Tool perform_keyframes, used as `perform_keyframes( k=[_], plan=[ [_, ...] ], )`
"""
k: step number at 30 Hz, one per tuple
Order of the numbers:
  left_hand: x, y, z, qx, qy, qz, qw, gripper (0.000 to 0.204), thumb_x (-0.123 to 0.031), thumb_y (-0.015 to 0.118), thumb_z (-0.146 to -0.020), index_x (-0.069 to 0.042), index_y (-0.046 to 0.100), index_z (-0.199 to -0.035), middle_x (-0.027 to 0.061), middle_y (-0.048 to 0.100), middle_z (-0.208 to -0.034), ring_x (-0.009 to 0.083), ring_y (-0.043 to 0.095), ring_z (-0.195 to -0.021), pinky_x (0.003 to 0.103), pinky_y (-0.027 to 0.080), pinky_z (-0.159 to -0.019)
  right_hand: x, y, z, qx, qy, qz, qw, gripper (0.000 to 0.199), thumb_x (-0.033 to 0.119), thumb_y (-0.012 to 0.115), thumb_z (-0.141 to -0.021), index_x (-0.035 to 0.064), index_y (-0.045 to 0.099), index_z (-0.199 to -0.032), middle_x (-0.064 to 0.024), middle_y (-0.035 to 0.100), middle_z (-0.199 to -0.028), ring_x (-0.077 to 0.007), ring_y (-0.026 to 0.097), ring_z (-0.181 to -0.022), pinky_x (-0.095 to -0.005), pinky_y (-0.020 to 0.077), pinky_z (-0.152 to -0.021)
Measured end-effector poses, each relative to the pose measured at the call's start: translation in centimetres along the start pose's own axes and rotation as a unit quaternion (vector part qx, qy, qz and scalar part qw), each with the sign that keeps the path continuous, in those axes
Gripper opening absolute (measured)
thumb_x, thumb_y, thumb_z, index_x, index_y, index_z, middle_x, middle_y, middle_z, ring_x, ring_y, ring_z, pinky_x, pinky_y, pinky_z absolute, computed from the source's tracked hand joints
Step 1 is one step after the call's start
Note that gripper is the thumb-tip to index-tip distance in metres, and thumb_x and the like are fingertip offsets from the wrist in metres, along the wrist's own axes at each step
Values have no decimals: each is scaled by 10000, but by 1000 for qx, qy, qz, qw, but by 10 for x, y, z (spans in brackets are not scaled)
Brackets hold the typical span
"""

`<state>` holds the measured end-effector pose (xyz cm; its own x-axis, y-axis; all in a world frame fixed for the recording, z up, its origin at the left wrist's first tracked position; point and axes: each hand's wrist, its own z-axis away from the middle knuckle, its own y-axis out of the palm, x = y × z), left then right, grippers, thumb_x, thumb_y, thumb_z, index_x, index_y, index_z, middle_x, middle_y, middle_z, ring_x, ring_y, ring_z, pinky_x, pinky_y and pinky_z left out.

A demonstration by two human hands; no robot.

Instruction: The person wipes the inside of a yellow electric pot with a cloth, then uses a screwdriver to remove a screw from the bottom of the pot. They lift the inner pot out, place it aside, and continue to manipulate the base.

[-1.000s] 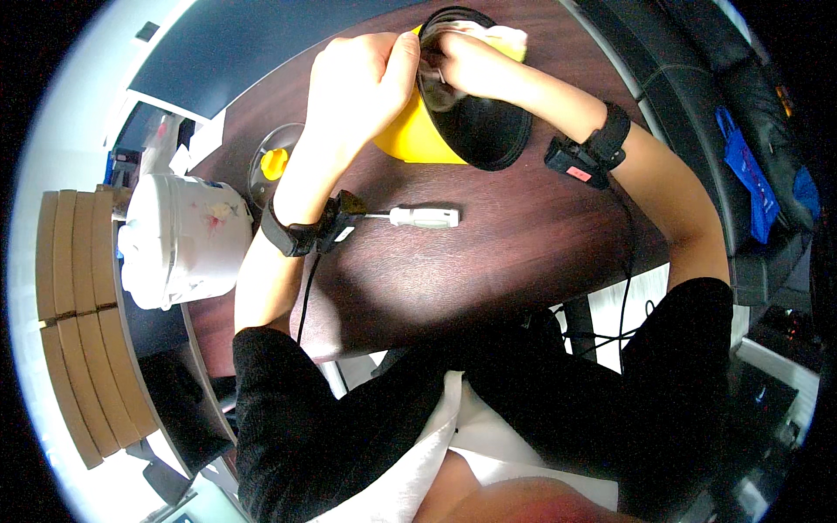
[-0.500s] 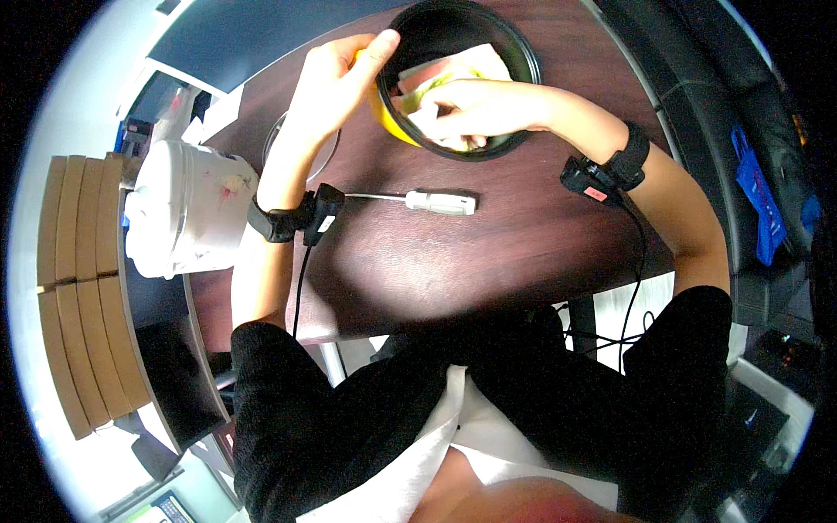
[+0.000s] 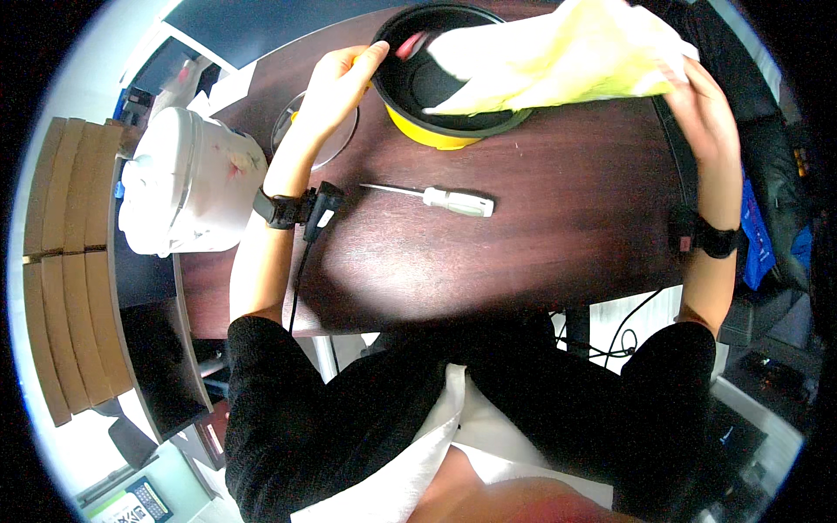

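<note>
My left hand is closed at the left side of a round pot, black inside and yellow outside, thumb at its rim. To the right, my right hand grips one end of a white and yellow-green cloth. The cloth stretches leftward over the pot, its loose end hanging into the opening and hiding much of the right rim. Inside the pot, by the left wall, shows a small reddish piece that I cannot identify. A screwdriver with a pale handle lies nearer to me, untouched.
Under my left forearm lies a clear round lid. A white lidded bucket stands at the dark wooden table's left end, with stacked brown cartons beyond. Black seating borders the right side. Cables hang below the table.
My right hand has pulled the cloth up out of the pot and swung it right. My left hand stays at the pot's left rim.
</note>
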<state>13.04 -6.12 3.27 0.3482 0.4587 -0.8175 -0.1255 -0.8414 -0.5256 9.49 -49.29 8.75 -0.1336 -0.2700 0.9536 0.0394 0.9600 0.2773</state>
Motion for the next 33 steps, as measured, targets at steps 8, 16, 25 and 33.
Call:
perform_keyframes(
  k=[8,16,25,33],
  plan=[
    [17,0,2,-43,-56,7,997,497,-449,536,-937,11,683,-822,11,551,-602,86,494,-558,253,389,-509,-15,-70,18,-306,52,-65,948,356,87,407,-982,-93,430,-1288,-207,533,-1290,-278,532,-1192,-384,422,-1046],
    [41,-7,5,-32,-80,17,996,513,-458,518,-942,22,688,-877,53,602,-654,116,555,-599,266,436,-562,-84,-64,47,-99,104,13,990,323,107,469,-945,-70,513,-1210,-137,598,-1173,-222,594,-1052,-349,469,-950],
    [43,-17,26,-44,-37,-52,997,502,-458,497,-953,10,648,-1052,133,679,-884,204,633,-856,308,480,-780,-106,12,75,169,60,361,915,199,139,561,-931,32,549,-1099,-38,597,-912,-122,566,-837,-260,457,-754],
    [62,-51,88,-62,-73,-89,991,358,-304,646,-885,-35,624,-1120,152,684,-959,207,663,-860,328,514,-789,-95,83,107,378,-40,510,772,164,130,651,-843,29,538,-908,-89,558,-784,-221,560,-720,-329,453,-679]
  ],
)
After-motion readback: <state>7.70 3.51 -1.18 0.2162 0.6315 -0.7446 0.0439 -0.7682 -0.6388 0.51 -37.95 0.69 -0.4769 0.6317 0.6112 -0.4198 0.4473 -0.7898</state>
